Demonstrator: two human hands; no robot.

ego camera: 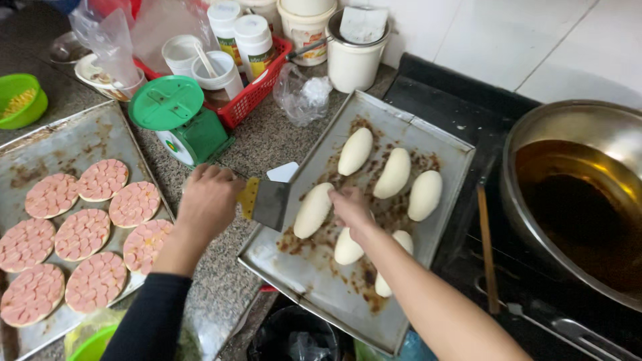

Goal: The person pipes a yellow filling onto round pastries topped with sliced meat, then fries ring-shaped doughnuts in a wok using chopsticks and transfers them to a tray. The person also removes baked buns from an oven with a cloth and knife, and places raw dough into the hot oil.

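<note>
The left hand (208,200) is closed round the yellow handle of a flat metal scraper (269,202), whose blade lies at the near-left edge of the dough tray (321,281), just beside a long dough piece (313,210). The right hand (350,207) rests with fingers curled down onto that same piece — touching it, though whether it pinches or only steadies it I cannot tell.

The dough looks soft and puffy, light, likely to dent or stretch if squeezed. The tray under it is stained with brown, oily patches, so the pieces may stick in places and slide in others. My guess is that the safest hold is from underneath, the blade slipped flat along the tray with fingers only cradling the long side, not the ends. Six more pale pieces lie on the tray, close together but mostly apart.

The trays sit on a speckled stone counter. To the left a second tray (73,144) carries round pink-topped discs (81,234); between the trays stands a green scale (175,113), with a red basket (257,90) of jars and tubs behind it. To the right, on a dark stove, a big wok (575,200) holds brown oil, chopsticks (487,247) lying beside it — room is tight.
</note>
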